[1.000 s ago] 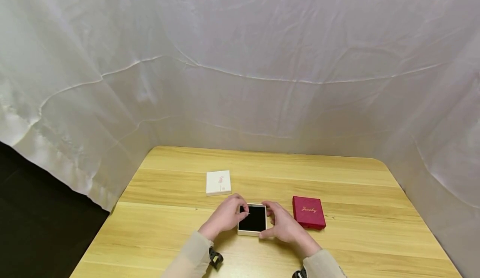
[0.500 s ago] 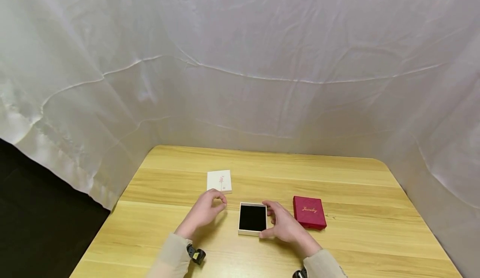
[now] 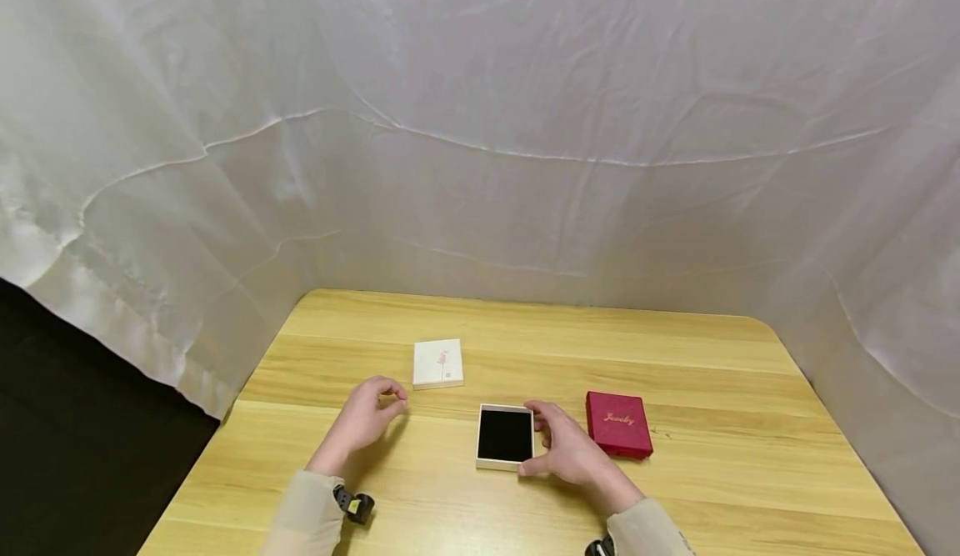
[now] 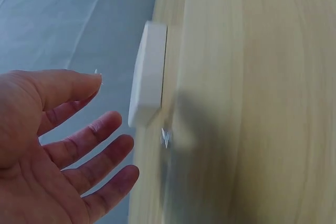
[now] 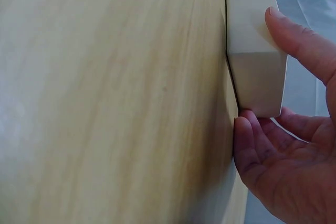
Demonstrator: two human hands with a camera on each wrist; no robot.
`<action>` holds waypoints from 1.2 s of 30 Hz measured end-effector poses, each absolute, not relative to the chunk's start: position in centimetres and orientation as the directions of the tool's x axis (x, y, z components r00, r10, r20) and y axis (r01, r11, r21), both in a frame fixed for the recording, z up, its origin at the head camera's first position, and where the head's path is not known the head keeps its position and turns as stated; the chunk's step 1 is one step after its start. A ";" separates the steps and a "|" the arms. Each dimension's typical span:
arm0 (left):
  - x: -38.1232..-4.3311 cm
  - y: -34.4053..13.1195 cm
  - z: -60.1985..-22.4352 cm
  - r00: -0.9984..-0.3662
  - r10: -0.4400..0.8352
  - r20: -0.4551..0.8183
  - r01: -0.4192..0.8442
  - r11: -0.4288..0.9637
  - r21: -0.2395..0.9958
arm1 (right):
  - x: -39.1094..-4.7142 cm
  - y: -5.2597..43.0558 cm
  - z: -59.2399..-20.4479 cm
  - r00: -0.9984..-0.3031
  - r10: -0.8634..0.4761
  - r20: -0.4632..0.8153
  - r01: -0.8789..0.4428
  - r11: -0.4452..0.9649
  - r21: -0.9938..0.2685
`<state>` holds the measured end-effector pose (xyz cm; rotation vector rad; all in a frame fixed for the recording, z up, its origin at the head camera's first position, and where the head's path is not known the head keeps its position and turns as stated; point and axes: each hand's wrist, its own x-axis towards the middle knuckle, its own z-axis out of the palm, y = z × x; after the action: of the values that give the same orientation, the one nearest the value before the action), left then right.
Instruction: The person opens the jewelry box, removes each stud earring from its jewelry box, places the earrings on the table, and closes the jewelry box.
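My left hand [image 3: 363, 413] is above the table, left of the open box. In the left wrist view, its thumb and forefinger pinch a tiny silvery thing [image 4: 98, 73], mostly hidden and too small to name. The other fingers are loosely curled. Another small shiny silvery piece [image 4: 166, 137] shows against the tabletop beyond the fingertips. My right hand [image 3: 566, 448] holds the white-rimmed open jewelry box base [image 3: 506, 466] by its right side, thumb on the near side and fingers at the far corner. A black pad [image 3: 506, 435] lines that box; nothing shows on it.
A white box lid [image 3: 438, 363] with a pink flower print lies behind, to the left. A red box [image 3: 619, 424] marked "Jewelry" sits right of my right hand. The wooden table [image 3: 712, 373] is enclosed by pale curtains [image 3: 525, 122].
My left hand has lifted away from the black pad and travelled left, carrying the tiny silvery thing. The right hand and the box base have stayed in place.
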<state>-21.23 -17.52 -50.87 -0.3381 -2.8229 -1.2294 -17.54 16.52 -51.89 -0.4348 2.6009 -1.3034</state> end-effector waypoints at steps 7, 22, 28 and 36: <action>-21.1 -19.5 -51.6 -0.978 0.169 0.122 0.207 0.729 0.653 | -17.4 16.4 -52.0 -0.937 -0.343 -0.062 -0.152 0.563 -0.813; -21.4 -20.4 -52.4 -0.984 0.160 0.078 0.175 0.785 0.595 | -17.4 16.4 -51.8 -0.935 -0.346 -0.080 -0.135 0.555 -0.821; -21.3 -20.3 -52.4 -0.984 0.161 0.078 0.176 0.791 0.586 | -17.3 16.4 -51.8 -0.934 -0.348 -0.075 -0.139 0.551 -0.823; -21.0 -20.3 -52.1 -0.983 0.166 0.083 0.183 0.804 0.566 | -17.4 16.4 -51.7 -0.932 -0.356 -0.071 -0.152 0.560 -0.814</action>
<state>-21.02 -20.31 -52.08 -0.2862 -2.9561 -0.9315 -17.36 16.36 -51.75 -0.4253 2.5672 -1.3073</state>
